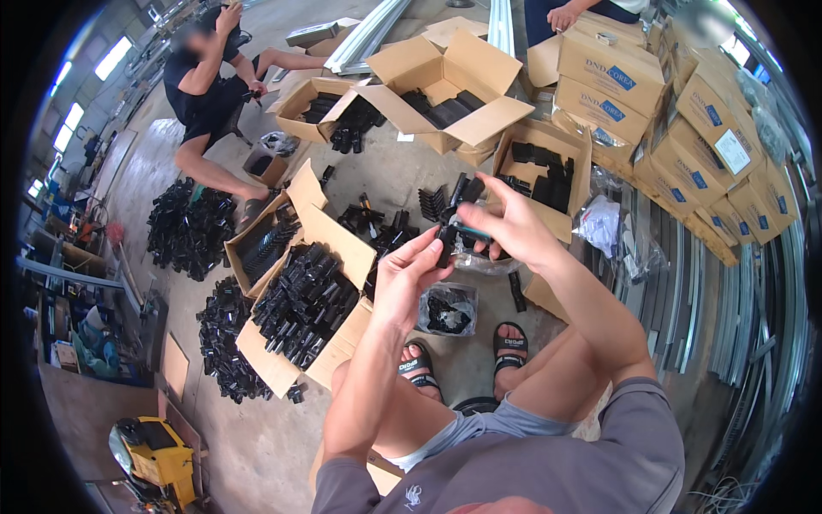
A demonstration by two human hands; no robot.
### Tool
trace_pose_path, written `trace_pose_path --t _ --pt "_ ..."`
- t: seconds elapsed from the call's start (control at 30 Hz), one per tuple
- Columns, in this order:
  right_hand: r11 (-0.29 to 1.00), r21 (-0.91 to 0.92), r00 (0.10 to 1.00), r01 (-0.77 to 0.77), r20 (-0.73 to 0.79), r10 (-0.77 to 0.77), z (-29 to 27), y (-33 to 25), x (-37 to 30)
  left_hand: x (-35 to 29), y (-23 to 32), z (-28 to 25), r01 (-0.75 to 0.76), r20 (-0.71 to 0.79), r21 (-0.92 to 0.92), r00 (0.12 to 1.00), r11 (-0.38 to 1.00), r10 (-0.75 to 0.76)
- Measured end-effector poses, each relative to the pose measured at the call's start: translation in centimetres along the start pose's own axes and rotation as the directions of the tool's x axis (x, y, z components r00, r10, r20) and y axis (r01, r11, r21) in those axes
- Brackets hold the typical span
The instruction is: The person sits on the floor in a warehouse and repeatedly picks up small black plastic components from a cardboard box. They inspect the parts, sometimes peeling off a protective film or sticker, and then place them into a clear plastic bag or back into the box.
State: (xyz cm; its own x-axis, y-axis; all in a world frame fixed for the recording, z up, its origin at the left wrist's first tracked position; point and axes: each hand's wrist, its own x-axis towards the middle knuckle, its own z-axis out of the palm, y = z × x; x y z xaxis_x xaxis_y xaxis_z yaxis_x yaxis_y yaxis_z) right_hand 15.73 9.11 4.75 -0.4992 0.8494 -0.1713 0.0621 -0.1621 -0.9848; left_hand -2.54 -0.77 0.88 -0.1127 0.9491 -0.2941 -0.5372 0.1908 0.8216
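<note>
My left hand (402,278) is closed, its thumb and fingers pinching the lower end of a small black plastic part (446,245). Close against it, my right hand (514,218) is closed round a tool with a teal section (471,230), mostly hidden by the fingers. Another black piece (469,190) shows at the right thumb and forefinger; whether it joins the first part I cannot tell. Beyond my hands a row of black pieces (431,204) lies on the floor. Below them stands a plastic-lined box (449,310) holding small dark bits.
An open carton (349,330) heaped with black parts stands at my left, beside loose piles (193,227). More open cartons (488,124) stand ahead. Stacked closed cartons (604,73) and metal profiles (685,300) fill the right. A co-worker (205,81) sits at far left, another at the top.
</note>
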Motion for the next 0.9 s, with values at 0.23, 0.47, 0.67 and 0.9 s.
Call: trace_pose_path --t 0.23,0.47,0.67,0.9 --pt "0.825 -0.564 0.909 -0.023 -0.356 -0.218 -3.0 13.6 10.9 0.7 -0.1 0.3 -0.011 -0.065 -0.359 0.998 0.933 -0.013" --pt "0.294 -0.953 0.946 0.066 0.154 0.287 6.1 33.5 5.1 0.1 1.2 -0.3 -0.112 -0.055 -0.469 0.994 0.876 0.098" --pt "0.182 -0.983 0.900 -0.021 0.060 0.431 8.9 39.3 2.0 -0.6 1.6 -1.8 -0.106 -0.037 -0.510 0.994 0.854 0.102" --pt "0.212 -0.969 0.772 0.126 0.230 0.593 7.6 38.7 2.6 -0.7 2.8 -1.4 -0.111 -0.043 -0.553 0.994 0.825 0.105"
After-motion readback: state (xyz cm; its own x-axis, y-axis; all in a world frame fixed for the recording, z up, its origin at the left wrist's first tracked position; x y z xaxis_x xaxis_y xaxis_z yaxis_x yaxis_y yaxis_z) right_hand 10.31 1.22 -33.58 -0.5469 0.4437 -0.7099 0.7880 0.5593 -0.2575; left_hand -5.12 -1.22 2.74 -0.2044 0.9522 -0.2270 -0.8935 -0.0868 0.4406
